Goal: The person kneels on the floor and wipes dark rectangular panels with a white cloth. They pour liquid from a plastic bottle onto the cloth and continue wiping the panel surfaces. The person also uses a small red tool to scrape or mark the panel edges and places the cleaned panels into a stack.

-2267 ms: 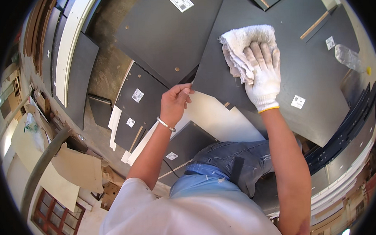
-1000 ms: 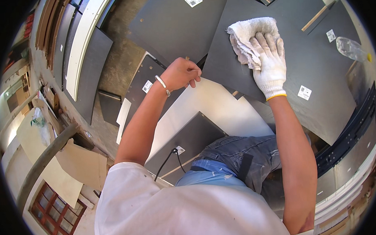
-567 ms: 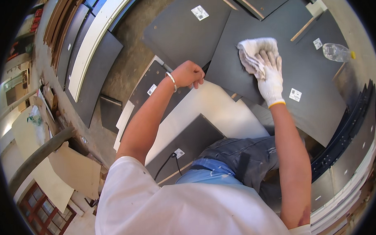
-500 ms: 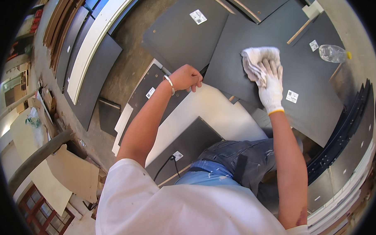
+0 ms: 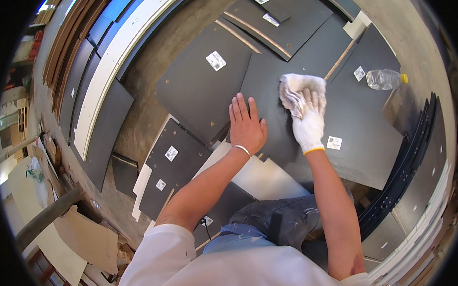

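The gloved right hand (image 5: 309, 121) is lying nearly flat, fingers extended, over a folded white cloth (image 5: 293, 86), which is resting on the large dark panel (image 5: 359, 116); the bare left hand (image 5: 247, 126) is stretching out open and holding nothing, palm down, beside it; a clear bottle (image 5: 382, 79) is lying to the right.

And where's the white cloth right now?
In the head view, the white cloth is just right of the middle, on a big dark grey panel, under the gloved right hand. The bare left hand is to its left.
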`<state>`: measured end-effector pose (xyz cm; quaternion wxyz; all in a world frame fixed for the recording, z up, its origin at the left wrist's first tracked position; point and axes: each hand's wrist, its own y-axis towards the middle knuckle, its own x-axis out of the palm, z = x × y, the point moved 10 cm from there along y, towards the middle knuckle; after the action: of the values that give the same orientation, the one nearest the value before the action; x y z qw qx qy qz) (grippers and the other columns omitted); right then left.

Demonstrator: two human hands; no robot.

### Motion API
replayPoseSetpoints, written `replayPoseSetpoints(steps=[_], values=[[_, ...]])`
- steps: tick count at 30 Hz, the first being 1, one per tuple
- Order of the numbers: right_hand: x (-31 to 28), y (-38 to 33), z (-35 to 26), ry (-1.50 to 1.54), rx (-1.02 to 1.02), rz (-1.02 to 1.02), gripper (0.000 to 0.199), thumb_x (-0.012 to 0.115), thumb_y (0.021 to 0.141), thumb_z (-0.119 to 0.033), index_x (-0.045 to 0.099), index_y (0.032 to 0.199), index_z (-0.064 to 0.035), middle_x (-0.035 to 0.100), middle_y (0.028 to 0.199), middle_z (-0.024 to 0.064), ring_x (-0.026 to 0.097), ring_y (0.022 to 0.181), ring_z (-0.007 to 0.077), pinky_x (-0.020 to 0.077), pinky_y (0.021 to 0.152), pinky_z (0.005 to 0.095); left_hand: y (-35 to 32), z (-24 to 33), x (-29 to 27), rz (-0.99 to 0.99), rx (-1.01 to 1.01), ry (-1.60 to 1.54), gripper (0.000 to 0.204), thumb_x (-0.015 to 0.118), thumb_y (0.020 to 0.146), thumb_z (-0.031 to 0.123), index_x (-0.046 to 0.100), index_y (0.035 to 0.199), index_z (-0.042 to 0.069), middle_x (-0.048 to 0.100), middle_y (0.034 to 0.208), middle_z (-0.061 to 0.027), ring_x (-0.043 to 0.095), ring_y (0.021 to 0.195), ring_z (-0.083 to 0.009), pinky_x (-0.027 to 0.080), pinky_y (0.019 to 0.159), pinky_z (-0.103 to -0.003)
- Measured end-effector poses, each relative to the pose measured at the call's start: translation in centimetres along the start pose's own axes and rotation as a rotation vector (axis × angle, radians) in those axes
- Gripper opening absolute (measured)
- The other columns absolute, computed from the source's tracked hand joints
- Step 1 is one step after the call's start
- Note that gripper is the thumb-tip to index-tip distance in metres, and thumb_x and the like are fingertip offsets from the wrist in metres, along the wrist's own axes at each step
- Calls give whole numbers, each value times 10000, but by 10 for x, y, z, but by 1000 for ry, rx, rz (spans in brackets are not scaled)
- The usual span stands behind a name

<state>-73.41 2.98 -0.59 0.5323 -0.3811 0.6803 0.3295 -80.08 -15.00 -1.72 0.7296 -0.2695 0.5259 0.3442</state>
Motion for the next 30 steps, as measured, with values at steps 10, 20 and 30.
replayPoseSetpoints(steps=[10, 20, 30], values=[[46, 139, -177, 183, -383, -181, 527, 436, 1063, -397, 603, 1485, -130, 628, 1493, 112, 500, 1455, 316, 258, 1256, 453, 3, -5, 12, -86, -57, 7, 851, 597, 924, 370, 328, 1558, -129, 196, 1652, -412, 143, 1567, -557, 99, 1281, -630], [12, -13, 41, 2262, 813, 150, 437, 595, 1052, -139, 540, 1478, -57, 605, 1414, 90, 576, 1302, 238, 494, 1099, 451, 3, 0, 3, -3, 17, 107, 747, 601, 951, 392, 427, 1486, -99, 371, 1548, -390, 331, 1451, -566, 187, 1261, -628], [-117, -43, 245, 535, 714, 445, 402, 661, 1015, -146, 631, 1396, -20, 668, 1354, 144, 668, 1138, 227, 496, 1018, 337, 80, -84, -4, 148, -437, 119, 698, 514, 1038, 408, 373, 1576, -15, 231, 1695, -305, 129, 1598, -482, 88, 1259, -678]])
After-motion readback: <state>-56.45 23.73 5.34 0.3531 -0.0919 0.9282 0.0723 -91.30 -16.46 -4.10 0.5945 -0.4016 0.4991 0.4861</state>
